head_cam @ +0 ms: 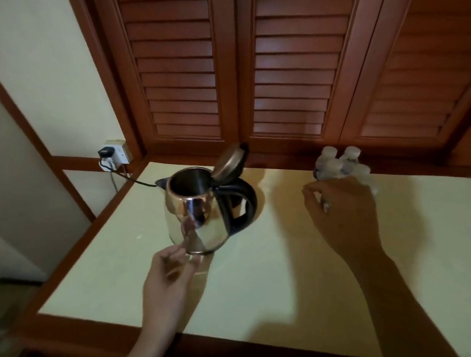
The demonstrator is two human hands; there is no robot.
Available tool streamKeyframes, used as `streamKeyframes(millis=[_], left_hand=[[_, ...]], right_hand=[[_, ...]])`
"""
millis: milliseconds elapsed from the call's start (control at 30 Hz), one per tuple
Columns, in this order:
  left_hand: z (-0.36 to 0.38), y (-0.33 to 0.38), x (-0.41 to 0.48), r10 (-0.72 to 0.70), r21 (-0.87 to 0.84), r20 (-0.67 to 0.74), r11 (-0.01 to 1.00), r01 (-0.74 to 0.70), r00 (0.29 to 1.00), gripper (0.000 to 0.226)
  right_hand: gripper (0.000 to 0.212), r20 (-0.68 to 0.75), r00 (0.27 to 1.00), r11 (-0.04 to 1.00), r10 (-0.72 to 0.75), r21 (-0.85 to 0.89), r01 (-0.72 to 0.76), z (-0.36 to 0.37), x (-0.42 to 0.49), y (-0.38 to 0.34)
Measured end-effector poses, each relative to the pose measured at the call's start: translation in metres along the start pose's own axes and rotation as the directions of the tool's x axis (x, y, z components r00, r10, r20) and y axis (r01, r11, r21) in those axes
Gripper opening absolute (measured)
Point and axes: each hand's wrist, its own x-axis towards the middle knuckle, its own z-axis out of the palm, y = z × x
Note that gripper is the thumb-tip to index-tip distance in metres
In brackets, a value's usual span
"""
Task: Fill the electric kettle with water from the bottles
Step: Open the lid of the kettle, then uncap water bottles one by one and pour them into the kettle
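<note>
A shiny steel electric kettle (197, 211) with a black handle stands on the pale table (250, 288), its lid (231, 161) tipped up and open, the inside dark. My left hand (169, 278) hovers just in front of the kettle's base, fingers loosely curled, holding nothing. Several clear water bottles with white caps (339, 163) stand grouped at the table's back right. My right hand (341, 211) is raised right in front of them, fingers bent, hiding their lower parts; whether it touches a bottle I cannot tell.
A black cord (136, 180) runs from the kettle to a wall socket (115, 151) at the back left. Brown louvred doors (262, 70) close off the back. The table has a wooden rim (89, 241) on its left side.
</note>
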Motion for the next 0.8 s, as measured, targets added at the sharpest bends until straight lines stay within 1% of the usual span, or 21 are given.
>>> streamKeyframes(millis=[33, 67, 100, 133, 167, 233, 267, 300, 400, 467, 533, 600, 667, 767, 800], left_hand=[[0.008, 0.0, -0.009, 0.059, 0.064, 0.007, 0.996, -0.06, 0.998, 0.022], [0.017, 0.002, -0.017, 0.123, 0.117, 0.051, 0.985, -0.129, 0.991, 0.019], [0.027, 0.004, -0.024, 0.182, 0.149, 0.134, 0.968, -0.201, 0.974, 0.017], [0.039, 0.005, -0.029, 0.234, 0.155, 0.238, 0.949, -0.274, 0.943, 0.02], [0.05, 0.005, -0.031, 0.28, 0.172, 0.345, 0.919, -0.354, 0.896, 0.028], [0.075, 0.006, -0.03, 0.331, 0.264, 0.515, 0.817, -0.513, 0.791, 0.05], [0.086, 0.008, -0.028, 0.327, 0.315, 0.562, 0.765, -0.562, 0.76, 0.059], [0.096, 0.009, -0.026, 0.306, 0.353, 0.591, 0.734, -0.58, 0.747, 0.066], [0.117, 0.008, -0.026, 0.239, 0.456, 0.625, 0.662, -0.595, 0.743, 0.082], [0.123, 0.004, -0.031, 0.239, 0.525, 0.629, 0.571, -0.631, 0.74, 0.086], [0.123, -0.001, -0.033, 0.254, 0.553, 0.617, 0.534, -0.64, 0.745, 0.087], [0.124, -0.002, -0.033, 0.27, 0.548, 0.606, 0.539, -0.639, 0.748, 0.086], [0.124, -0.001, -0.034, 0.279, 0.547, 0.594, 0.548, -0.633, 0.755, 0.086], [0.123, 0.001, -0.033, 0.244, 0.543, 0.592, 0.584, -0.604, 0.768, 0.085], [0.124, 0.004, -0.034, 0.22, 0.534, 0.585, 0.621, -0.574, 0.781, 0.084]], right_hand=[[0.017, 0.008, 1.0, 0.996, -0.005, -0.092, 0.006, -0.005, 0.004, 0.012], [0.019, 0.04, 0.999, 0.979, 0.008, -0.202, 0.0, -0.01, 0.007, 0.023], [0.023, 0.091, 0.995, 0.95, 0.032, -0.313, -0.002, -0.013, 0.009, 0.032], [0.027, 0.139, 0.989, 0.92, 0.05, -0.392, 0.008, -0.014, 0.011, 0.04], [0.029, 0.16, 0.986, 0.909, 0.051, -0.417, 0.021, -0.016, 0.012, 0.048], [0.034, 0.168, 0.985, 0.921, 0.035, -0.388, 0.033, -0.017, 0.014, 0.06], [0.033, 0.181, 0.983, 0.922, 0.025, -0.384, 0.047, -0.017, 0.015, 0.065], [0.03, 0.205, 0.979, 0.918, 0.018, -0.391, 0.065, -0.017, 0.016, 0.069], [0.025, 0.246, 0.969, 0.924, -0.008, -0.37, 0.101, -0.015, 0.018, 0.077], [0.023, 0.248, 0.969, 0.939, -0.007, -0.332, 0.091, -0.016, 0.02, 0.079], [0.021, 0.265, 0.964, 0.95, 0.002, -0.301, 0.08, -0.018, 0.021, 0.079], [0.021, 0.258, 0.966, 0.961, -0.028, -0.258, 0.097, -0.02, 0.022, 0.079], [0.023, 0.229, 0.969, 0.968, -0.089, -0.208, 0.138, -0.019, 0.021, 0.079], [0.034, 0.186, 0.97, 0.979, -0.158, -0.096, 0.177, -0.016, 0.015, 0.076], [0.04, 0.188, 0.965, 0.978, -0.183, -0.062, 0.197, -0.016, 0.013, 0.075]])
